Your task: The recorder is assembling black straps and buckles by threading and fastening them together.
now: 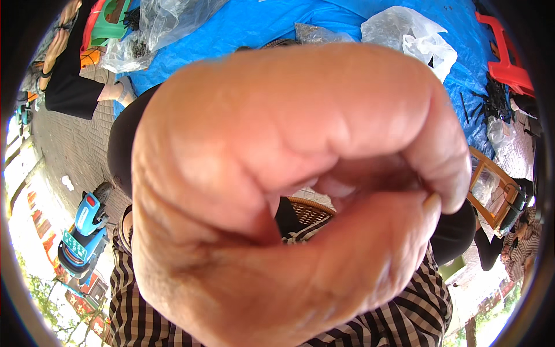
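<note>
My left hand (248, 110) fills the middle of the picture, very close and somewhat blurred. Its fingers curl round and the thumb tip meets the index finger at the right, forming a closed ring. Nothing shows between them. Through the gap in this ring I see part of a brown wicker basket (315, 209) down at my lap, with something dark beside it. The hand covers most of what lies in front of me. My right hand does not show.
A blue tarp (260, 26) spreads ahead, bearing a white plastic bag (399, 29), clear plastic bags (167, 20) and black strips (497, 101). Red plastic (511, 75) and a wooden stool (494, 188) stand right. A person's leg (72, 87) is upper left; a blue scooter (87, 231) is left.
</note>
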The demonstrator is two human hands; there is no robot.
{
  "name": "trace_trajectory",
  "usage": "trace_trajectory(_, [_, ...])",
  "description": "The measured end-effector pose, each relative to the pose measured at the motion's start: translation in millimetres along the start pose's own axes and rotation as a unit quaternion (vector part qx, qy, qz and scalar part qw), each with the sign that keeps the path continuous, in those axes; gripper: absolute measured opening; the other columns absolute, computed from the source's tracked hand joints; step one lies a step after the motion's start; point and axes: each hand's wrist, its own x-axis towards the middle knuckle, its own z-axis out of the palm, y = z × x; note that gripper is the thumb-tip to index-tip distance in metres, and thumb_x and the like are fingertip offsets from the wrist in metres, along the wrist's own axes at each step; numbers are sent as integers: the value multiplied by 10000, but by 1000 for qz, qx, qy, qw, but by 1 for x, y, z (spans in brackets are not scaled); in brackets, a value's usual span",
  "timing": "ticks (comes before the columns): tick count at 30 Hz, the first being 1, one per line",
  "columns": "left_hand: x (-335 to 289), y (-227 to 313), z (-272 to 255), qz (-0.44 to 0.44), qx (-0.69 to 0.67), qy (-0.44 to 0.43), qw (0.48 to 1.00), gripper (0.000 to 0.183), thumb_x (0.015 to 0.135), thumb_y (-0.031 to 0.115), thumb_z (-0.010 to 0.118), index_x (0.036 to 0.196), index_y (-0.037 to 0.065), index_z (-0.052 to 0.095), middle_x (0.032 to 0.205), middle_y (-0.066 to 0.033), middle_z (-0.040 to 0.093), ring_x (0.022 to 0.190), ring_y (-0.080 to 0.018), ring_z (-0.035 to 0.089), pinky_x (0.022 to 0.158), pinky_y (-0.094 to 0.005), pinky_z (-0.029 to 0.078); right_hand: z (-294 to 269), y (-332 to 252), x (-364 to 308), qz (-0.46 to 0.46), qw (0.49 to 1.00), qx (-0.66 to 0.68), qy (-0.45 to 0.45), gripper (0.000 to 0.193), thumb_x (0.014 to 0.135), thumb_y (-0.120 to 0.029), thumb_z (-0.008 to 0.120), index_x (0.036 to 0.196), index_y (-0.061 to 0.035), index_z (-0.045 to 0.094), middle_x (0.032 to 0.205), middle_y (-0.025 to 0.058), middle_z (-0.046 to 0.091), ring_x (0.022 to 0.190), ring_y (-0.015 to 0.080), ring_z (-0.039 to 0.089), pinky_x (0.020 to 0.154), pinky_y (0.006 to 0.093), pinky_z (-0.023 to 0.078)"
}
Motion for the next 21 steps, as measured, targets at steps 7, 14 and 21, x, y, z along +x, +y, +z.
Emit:
trace_trajectory(7, [6, -2, -19, 76, 9, -18, 997, 151, 873, 114, 549, 956, -6, 584, 841, -145, 642, 670, -166, 617, 691, -295, 522, -24, -14, 3, -12, 1000, -4, -2, 196, 789, -195, 569, 924, -53, 563, 736, 176, 628, 746, 333, 625, 648, 442, 487])
trace_trajectory(14, [17, -12, -28, 152, 7, -53, 987, 162, 876, 116, 536, 969, -7, 586, 855, -145, 640, 664, -165, 614, 684, -299, 531, -41, -27, -9, -6, 1000, -15, -10, 204, 789, -201, 573, 932, -56, 565, 742, 180, 628, 753, 335, 624, 653, 444, 486])
trace_trajectory(21, [14, -20, -39, 236, 13, -82, 968, 175, 879, 117, 522, 983, -8, 587, 869, -145, 639, 657, -164, 611, 677, -303, 539, -65, -50, -6, 39, 978, 201, 45, 328, 748, -190, 653, 1023, -25, 586, 771, 179, 609, 733, 318, 605, 658, 389, 459])
